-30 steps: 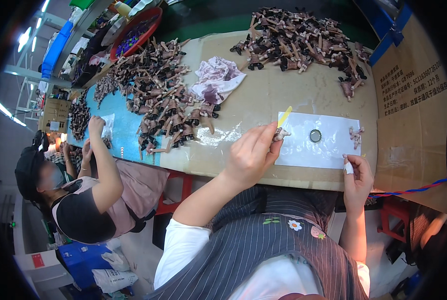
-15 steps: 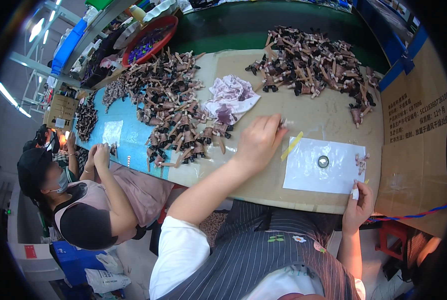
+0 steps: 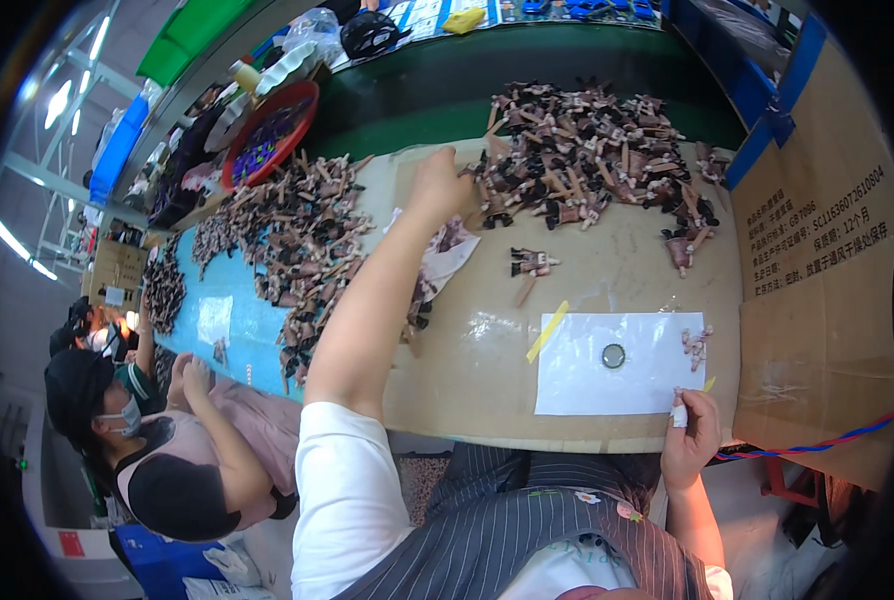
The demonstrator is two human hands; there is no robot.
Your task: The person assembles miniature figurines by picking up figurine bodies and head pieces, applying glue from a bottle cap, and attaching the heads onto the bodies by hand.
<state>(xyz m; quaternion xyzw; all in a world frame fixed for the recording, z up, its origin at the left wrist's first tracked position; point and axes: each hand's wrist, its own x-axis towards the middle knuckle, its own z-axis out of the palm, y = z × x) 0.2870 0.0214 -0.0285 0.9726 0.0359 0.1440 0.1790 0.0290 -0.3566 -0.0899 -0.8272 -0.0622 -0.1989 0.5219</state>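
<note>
At the far edge of the tan table (image 3: 447,385), the left hand (image 3: 443,182) reaches a heap of small brown-and-black plastic-looking figurines (image 3: 607,170) (likely light and stiff, best taken by the torso), grip hidden; the right hand (image 3: 694,437) curls beside rectangular white paper (image 3: 577,385) by the near edge, hold unclear.

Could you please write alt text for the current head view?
A person's left hand is at the edge of a pile of small figures on a worktable; the right hand is by the near right corner of a white sheet. A round, dark-rimmed disc lies on the sheet, and a co-worker is at the left.
</note>
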